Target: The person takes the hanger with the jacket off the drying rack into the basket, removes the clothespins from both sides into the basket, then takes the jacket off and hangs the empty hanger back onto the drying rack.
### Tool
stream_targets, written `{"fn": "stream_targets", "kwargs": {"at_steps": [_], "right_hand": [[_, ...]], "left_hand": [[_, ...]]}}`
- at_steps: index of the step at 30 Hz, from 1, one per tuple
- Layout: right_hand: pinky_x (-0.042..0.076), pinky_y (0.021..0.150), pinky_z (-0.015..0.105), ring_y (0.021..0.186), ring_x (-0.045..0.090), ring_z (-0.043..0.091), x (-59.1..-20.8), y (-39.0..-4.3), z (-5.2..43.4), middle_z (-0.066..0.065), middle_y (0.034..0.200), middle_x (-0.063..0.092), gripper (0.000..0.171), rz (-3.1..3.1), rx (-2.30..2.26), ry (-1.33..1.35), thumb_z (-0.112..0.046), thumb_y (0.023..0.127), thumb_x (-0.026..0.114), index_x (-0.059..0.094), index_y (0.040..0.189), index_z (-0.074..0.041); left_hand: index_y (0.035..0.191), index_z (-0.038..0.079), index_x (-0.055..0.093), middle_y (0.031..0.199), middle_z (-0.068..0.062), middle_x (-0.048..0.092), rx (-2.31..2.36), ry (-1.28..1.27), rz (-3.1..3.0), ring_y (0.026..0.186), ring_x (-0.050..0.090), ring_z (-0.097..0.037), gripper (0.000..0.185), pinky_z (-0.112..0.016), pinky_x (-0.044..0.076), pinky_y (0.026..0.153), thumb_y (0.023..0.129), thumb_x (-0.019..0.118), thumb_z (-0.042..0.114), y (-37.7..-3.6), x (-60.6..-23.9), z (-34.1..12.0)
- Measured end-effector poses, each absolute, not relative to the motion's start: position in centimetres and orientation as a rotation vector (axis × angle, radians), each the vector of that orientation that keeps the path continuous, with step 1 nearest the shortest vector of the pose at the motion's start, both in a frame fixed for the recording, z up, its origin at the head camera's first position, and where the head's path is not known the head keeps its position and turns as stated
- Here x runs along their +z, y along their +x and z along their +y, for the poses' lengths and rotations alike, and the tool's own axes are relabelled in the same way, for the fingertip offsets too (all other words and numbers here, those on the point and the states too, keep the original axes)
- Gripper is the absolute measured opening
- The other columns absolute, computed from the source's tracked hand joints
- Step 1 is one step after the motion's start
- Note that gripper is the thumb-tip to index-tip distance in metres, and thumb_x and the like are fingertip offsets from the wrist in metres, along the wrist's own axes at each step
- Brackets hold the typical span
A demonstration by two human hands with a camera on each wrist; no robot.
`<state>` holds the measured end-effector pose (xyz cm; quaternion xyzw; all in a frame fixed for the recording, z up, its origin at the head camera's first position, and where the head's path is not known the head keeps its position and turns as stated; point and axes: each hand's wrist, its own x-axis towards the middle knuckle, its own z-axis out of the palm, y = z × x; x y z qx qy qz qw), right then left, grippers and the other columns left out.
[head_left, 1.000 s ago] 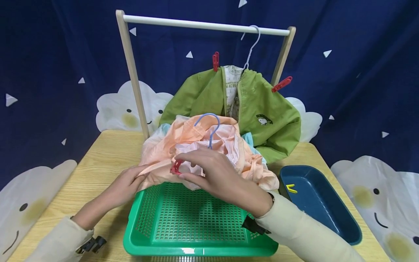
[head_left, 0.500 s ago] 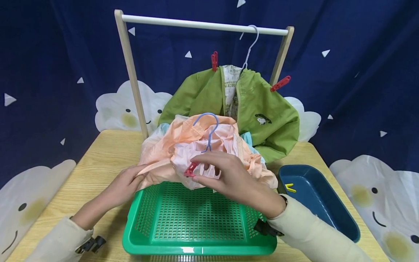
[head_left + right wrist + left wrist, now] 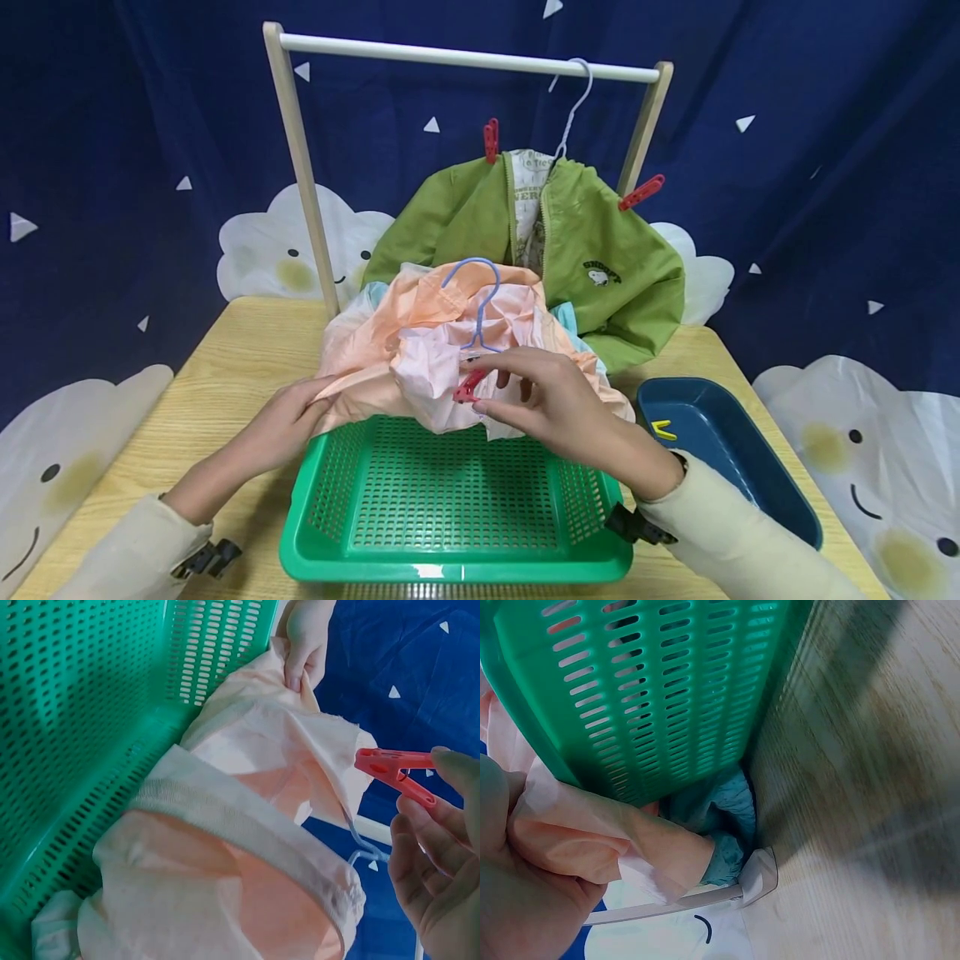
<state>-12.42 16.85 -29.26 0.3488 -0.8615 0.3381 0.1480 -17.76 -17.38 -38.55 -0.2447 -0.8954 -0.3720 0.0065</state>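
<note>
So the right hand (image 3: 558,408) has a small red clothespin (image 3: 469,387) pinched between thumb and fingertips, held just over the crumpled peach jacket (image 3: 420,350) at the back edge of the green basket (image 3: 450,508). In the right wrist view the clothespin (image 3: 394,771) looks like a plain red plastic clip, long and narrow, with its jaws pointing at the fabric and not biting anything; it sits just clear of the cloth. The peach jacket is thin, wrinkly stuff, a lighter pink on its inner side, with a pale ribbed hem band showing in the right wrist view, and it's bunched in a heap that spills over the basket's far rim onto the wooden table (image 3: 225,367). A blue hanger (image 3: 480,292) pokes its hook up out of the heap. The left hand (image 3: 288,425) grips the jacket's left edge, fingers curled round a fold of it, right by the basket's corner. Behind all that a green jacket (image 3: 600,275) hangs from the wooden rack (image 3: 465,57), with two more red pegs clipped on its shoulders. A dark blue tray (image 3: 735,467) to the right holds a yellow clip (image 3: 664,431).
</note>
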Motion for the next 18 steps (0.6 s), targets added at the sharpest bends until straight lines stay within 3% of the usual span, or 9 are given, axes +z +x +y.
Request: {"fn": "stream_targets", "kwargs": {"at_steps": [2,6,9,11,13,15,18], "right_hand": [[0.046,0.055,0.021,0.061,0.049,0.003,-29.2,-12.5,17.1,0.002,0.083,0.067,0.033,-2.479,0.985,0.984,-0.013,0.087,0.08,0.073,0.119,-0.012],[0.048,0.056,0.023,0.064,0.052,0.004,-29.3,-12.5,17.5,0.003,0.083,0.066,0.033,-2.49,1.022,0.943,-0.011,0.086,0.081,0.073,0.118,-0.008],[0.05,0.056,0.023,0.064,0.054,0.004,-29.6,-12.4,18.0,0.001,0.082,0.065,0.033,-2.5,1.078,0.918,-0.008,0.086,0.08,0.073,0.118,-0.005],[0.05,0.057,0.023,0.064,0.055,0.004,-29.9,-12.4,18.3,0.001,0.081,0.065,0.032,-2.497,1.105,0.906,-0.007,0.086,0.08,0.073,0.117,-0.004],[0.051,0.058,0.023,0.065,0.056,0.004,-30.2,-12.3,18.7,0.001,0.082,0.066,0.032,-2.493,1.12,0.895,-0.005,0.086,0.08,0.073,0.117,-0.004],[0.051,0.059,0.023,0.068,0.057,0.004,-30.3,-12.3,19.1,0.001,0.083,0.067,0.031,-2.491,1.122,0.883,-0.005,0.086,0.079,0.073,0.117,-0.005],[0.051,0.059,0.023,0.072,0.058,0.005,-30.4,-12.2,19.8,0.003,0.09,0.071,0.032,-2.493,1.112,0.857,-0.003,0.086,0.079,0.073,0.117,-0.007]], "left_hand": [[0.142,0.009,0.058,0.078,0.002,0.056,-1.188,-0.767,-2.809,0.081,0.054,-0.011,0.039,-0.027,0.044,0.072,0.105,0.049,0.006,-17.7,-38.5,-17.4],[0.142,0.01,0.059,0.077,0.003,0.054,-1.209,-0.771,-2.803,0.076,0.052,-0.009,0.038,-0.026,0.044,0.069,0.105,0.049,0.007,-17.8,-38.5,-17.4],[0.141,0.011,0.06,0.084,-0.001,0.062,-1.191,-0.776,-2.794,0.085,0.057,-0.013,0.037,-0.029,0.046,0.074,0.106,0.049,0.009,-17.7,-38.6,-17.3],[0.14,0.012,0.061,0.101,-0.006,0.071,-1.168,-0.776,-2.784,0.1,0.062,-0.017,0.036,-0.033,0.05,0.081,0.106,0.05,0.009,-17.7,-38.7,-17.2],[0.139,0.012,0.062,0.12,-0.011,0.072,-1.159,-0.78,-2.774,0.109,0.063,-0.022,0.036,-0.038,0.051,0.086,0.106,0.05,0.009,-17.7,-38.7,-17.2],[0.139,0.012,0.062,0.127,-0.012,0.07,-1.156,-0.776,-2.771,0.113,0.062,-0.023,0.036,-0.039,0.052,0.088,0.106,0.05,0.01,-17.7,-38.7,-17.2],[0.14,0.011,0.061,0.11,-0.011,0.072,-1.175,-0.773,-2.78,0.099,0.063,-0.019,0.036,-0.034,0.05,0.081,0.105,0.05,0.008,-17.7,-38.7,-17.3]]}}
